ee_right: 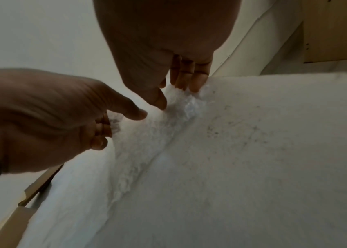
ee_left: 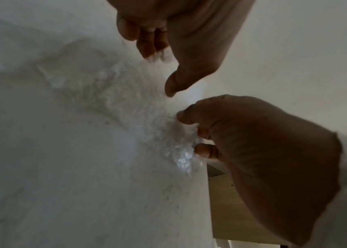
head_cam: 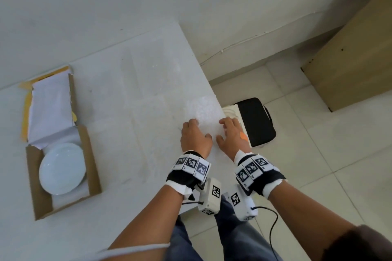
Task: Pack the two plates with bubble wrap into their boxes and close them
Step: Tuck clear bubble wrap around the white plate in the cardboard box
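Bubble wrap (head_cam: 206,116) lies at the bench's (head_cam: 131,91) near right corner. Both the left hand (head_cam: 195,136) and right hand (head_cam: 232,133) curl their fingers (ee_right: 195,80) onto its edge, pinching it up. Farther left, one plate (head_cam: 62,168) sits unwrapped in an open cardboard box (head_cam: 93,167) with white paper. No second plate or box shows; wrapping and closing appear largely ahead.
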Tool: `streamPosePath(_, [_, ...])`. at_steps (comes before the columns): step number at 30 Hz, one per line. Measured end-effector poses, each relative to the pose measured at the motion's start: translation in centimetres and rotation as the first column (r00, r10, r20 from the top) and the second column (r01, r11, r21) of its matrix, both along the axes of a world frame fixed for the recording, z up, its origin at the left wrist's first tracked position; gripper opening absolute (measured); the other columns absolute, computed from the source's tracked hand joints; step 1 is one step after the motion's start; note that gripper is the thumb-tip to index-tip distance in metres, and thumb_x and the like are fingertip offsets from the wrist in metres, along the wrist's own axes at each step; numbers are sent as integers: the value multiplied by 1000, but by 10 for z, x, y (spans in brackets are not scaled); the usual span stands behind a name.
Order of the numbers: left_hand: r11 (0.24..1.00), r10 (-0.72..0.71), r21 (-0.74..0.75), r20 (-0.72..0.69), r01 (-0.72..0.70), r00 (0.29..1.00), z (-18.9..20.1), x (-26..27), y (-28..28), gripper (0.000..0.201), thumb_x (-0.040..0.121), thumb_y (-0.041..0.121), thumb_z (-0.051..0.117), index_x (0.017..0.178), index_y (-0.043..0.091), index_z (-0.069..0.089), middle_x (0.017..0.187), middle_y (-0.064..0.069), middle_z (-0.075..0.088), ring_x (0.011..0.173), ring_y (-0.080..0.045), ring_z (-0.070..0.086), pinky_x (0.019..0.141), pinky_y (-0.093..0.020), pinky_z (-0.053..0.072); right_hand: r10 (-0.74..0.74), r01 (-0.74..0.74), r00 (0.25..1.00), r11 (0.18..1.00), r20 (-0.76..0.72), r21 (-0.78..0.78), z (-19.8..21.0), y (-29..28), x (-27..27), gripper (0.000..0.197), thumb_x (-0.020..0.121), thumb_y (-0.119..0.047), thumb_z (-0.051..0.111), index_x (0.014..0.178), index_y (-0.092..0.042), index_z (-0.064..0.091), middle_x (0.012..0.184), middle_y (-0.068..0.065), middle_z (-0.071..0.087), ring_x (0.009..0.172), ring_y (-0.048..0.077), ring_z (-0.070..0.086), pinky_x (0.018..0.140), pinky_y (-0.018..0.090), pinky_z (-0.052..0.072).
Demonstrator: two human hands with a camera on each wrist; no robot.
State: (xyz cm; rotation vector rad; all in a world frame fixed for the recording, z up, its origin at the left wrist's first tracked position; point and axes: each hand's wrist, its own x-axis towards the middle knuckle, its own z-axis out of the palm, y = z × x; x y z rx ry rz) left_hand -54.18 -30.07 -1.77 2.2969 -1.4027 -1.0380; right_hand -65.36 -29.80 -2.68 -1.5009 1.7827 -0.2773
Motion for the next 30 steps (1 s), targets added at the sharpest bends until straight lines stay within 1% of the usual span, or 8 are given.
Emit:
streamPosePath(3, [1000,0,20,-52,1,999,-1,-1,10,55,81,12,66,130,9,40,129,-10,45,118,-27,48,97,-35,44,-167,160,985,981,51,110,3,2,1,49,86,-23,62,130,-17,41,112,3,53,93,14,52,84,29,44])
streamPosePath(6, [1000,-4,0,-104,4,995,-2,1,23,58,82,8,63,133,7,37,132,-13,43,121,-29,45,99,-35,41,-258,247,966,952,34,182,5,0,6,48,84,-30,65,126,-13,47,112,7,58,100,21,57,86,32,44])
streamPosePath(9, [1000,-22,-23,-161,19,987,-3,5,35,57,81,7,61,133,4,36,132,-14,44,122,-30,44,102,-38,40,-271,273,962,939,-38,211,3,1,15,30,80,-29,67,104,-13,58,113,8,56,89,24,57,75,31,46])
streamPosePath(11, [999,-36,-30,-212,30,977,0,11,43,59,82,8,61,135,5,34,134,-14,44,123,-30,44,103,-39,40,-314,317,948,931,-46,183,5,8,21,16,78,-25,67,82,-15,55,99,8,57,76,23,54,65,29,43])
streamPosePath(14, [999,-43,-27,-283,37,958,11,24,55,67,84,13,61,141,8,28,139,-12,41,125,-28,45,103,-35,40,-379,370,924,918,43,143,15,21,25,26,79,-17,65,67,-20,42,68,-1,49,67,20,47,55,26,36])
streamPosePath(18, [999,2,-47,-358,-20,934,31,51,68,71,83,23,66,143,13,28,136,-7,44,122,-21,47,101,-31,40,-414,409,866,909,279,80,38,40,22,33,78,-10,69,64,-20,40,63,0,48,57,16,43,53,26,37])
streamPosePath(26, [995,55,-31,-609,-93,792,74,113,92,68,69,46,76,125,16,51,115,-2,61,99,-15,59,85,-25,46,-359,381,697,919,621,103,99,84,47,31,78,2,70,70,-13,44,69,11,57,52,14,57,45,20,39])
streamPosePath(30, [987,110,9,-763,-160,637,85,149,109,39,79,15,74,112,8,55,89,-6,69,63,-11,67,53,-20,50,-346,349,642,926,684,141,110,104,82,31,76,5,69,71,-14,44,72,13,60,50,14,58,49,24,35])
